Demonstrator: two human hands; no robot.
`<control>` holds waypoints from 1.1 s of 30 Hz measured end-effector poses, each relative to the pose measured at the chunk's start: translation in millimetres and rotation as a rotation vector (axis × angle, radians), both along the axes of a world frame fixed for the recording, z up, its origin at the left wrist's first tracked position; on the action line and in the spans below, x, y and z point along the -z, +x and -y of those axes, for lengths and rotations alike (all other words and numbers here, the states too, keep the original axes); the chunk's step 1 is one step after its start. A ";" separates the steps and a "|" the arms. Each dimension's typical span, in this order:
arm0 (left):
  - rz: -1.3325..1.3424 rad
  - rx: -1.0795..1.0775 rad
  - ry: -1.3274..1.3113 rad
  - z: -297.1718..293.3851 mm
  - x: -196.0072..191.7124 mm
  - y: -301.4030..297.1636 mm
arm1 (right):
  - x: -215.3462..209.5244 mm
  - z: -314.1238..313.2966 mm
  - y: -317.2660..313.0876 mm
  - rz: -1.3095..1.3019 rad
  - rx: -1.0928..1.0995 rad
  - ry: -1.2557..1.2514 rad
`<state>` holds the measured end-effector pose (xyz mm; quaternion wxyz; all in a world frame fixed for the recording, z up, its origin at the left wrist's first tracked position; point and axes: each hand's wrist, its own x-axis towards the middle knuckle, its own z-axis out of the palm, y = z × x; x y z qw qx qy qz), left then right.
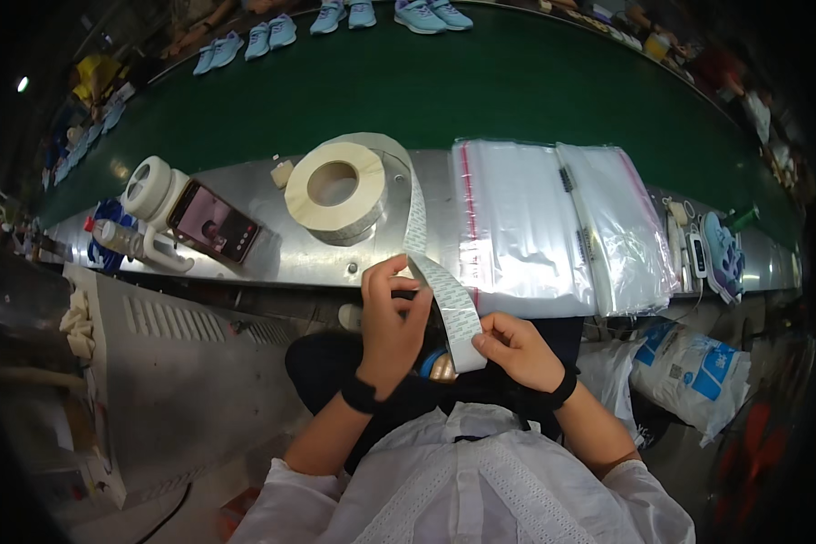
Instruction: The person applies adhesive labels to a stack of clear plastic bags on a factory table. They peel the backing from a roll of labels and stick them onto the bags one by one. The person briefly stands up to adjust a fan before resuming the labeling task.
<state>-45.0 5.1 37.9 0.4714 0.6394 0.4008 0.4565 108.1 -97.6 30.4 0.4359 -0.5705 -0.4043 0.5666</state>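
Observation:
A large roll of labels (372,216) lies on the metal ledge, and its pale label strip (451,304) hangs over the front edge toward me. My right hand (521,352) pinches the strip's right edge close to its lower end, between thumb and fingers. Higher up, my left hand (395,313) is closed at the strip's left edge, fingers curled and fingertips against it; whether a loose label is in them I cannot make out. Right of the strip lies a stack of clear plastic bags (526,227) with red sealing lines.
On the left a phone (213,222) leans against a white jug (150,192). Behind the ledge runs a green conveyor belt (535,82) with light blue sneakers (431,15) at its far side. Another sneaker (723,258) stands at the right. Below left is a metal cabinet (181,390).

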 end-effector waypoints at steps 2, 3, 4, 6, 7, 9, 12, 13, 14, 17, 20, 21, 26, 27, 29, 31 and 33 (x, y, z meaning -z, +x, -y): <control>-0.341 0.067 0.617 11.9 -13.1 -10.0 | -4.8 -0.2 4.6 0.113 0.000 -0.010; -0.404 0.154 0.615 19.0 -17.7 -8.2 | -7.0 -1.3 6.6 0.112 -0.006 0.014; -0.470 0.231 0.615 25.4 -20.6 -6.9 | -10.8 -4.1 7.5 0.110 -0.021 0.043; -0.341 0.269 0.359 33.1 -11.0 -5.0 | -10.9 -7.6 8.4 0.130 -0.032 0.177; -0.278 0.289 0.233 34.0 -8.2 -4.0 | -5.8 -9.8 8.0 0.150 -0.023 0.282; -0.267 0.267 0.225 34.5 -11.9 -2.1 | -3.8 -14.1 6.7 0.187 -0.010 0.387; -0.220 0.253 0.066 34.5 -10.2 0.9 | -8.5 -17.9 6.2 0.261 -0.018 0.348; -0.200 0.254 -0.007 32.9 -9.9 1.6 | -13.8 -18.7 6.5 0.298 -0.028 0.319; -0.197 0.268 -0.031 29.4 -8.3 0.6 | -16.8 -19.2 6.7 0.335 -0.036 0.289; -0.218 0.284 0.021 14.2 3.5 -3.1 | -16.8 -15.4 9.8 0.375 -0.043 0.260; -0.227 0.141 0.091 8.1 -1.0 -0.9 | -5.7 -7.3 21.1 0.536 -0.145 0.257; -0.228 0.101 0.108 6.4 -4.4 0.4 | -9.3 -3.6 26.9 0.539 -0.223 0.213; -0.259 0.280 0.288 3.2 -8.2 31.8 | -6.8 -25.3 53.8 0.931 0.248 0.258; -0.312 0.324 0.401 4.6 0.6 42.1 | -0.5 -32.4 54.0 1.095 0.298 0.339; -0.583 0.449 0.457 5.2 14.2 51.2 | 19.8 -47.2 56.1 1.346 0.323 0.373; -0.657 0.412 0.461 8.6 21.5 50.6 | 28.8 -49.1 56.3 1.368 0.325 0.376; -0.655 0.394 0.429 9.2 22.6 48.8 | 33.9 -46.9 64.5 1.281 0.352 0.389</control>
